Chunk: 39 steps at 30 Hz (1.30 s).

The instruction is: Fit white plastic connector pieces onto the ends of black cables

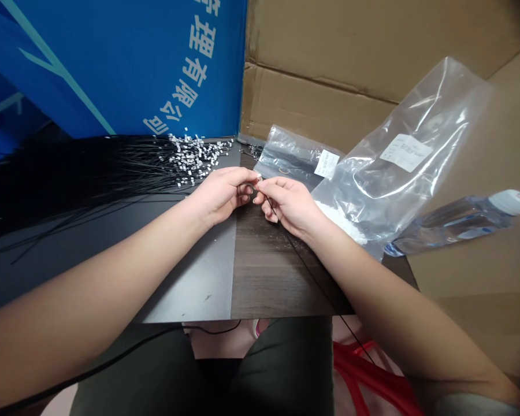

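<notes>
Over the middle of the table, my left hand [225, 193] and my right hand [288, 202] meet at the fingertips. A small white connector [259, 177] shows between them, pinched by my left thumb and forefinger. My right thumb and forefinger close on a thin black wire [302, 261] just beside it. From there the wire runs down under my right forearm and over the table's front edge. Fingers partly cover the connector, so I cannot tell how far the wire sits in it. To the left lies a big bundle of black wires [125, 159] with white connectors [193, 156] on their ends.
A clear bag [416, 185] with small white pieces [342, 222] leans at the right. Behind my hands lies a flatter labelled plastic bag [292, 151]. A water bottle [455, 222] rests on its side at far right. Blue board [125, 63] and cardboard [320, 98] wall the back.
</notes>
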### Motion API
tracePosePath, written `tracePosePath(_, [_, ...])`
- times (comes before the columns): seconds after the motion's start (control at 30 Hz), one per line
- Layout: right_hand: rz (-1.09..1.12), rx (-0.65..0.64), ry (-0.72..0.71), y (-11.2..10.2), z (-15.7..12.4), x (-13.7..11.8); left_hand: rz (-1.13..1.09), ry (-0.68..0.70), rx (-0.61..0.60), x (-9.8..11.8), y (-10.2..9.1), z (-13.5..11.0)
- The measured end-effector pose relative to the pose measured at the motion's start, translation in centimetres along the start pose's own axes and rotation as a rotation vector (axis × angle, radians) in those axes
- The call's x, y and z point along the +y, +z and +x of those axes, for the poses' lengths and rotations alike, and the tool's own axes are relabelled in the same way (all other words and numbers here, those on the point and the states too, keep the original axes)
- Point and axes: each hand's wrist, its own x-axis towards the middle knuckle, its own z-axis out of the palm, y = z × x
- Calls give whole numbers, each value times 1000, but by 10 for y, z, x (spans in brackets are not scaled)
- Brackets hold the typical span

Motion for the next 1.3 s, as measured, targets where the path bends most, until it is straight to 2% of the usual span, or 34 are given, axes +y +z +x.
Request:
tracePosePath(0.63, [-35, 12, -53, -3, 2, 5, 24, 40, 30, 0, 1, 0])
tracePosePath(0.9, [3, 40, 24, 2, -1, -2, 120, 136, 40, -1, 4, -2])
tracePosePath(1.3, [14, 47, 24, 3, -1, -2, 246, 229, 78, -2, 4, -1])
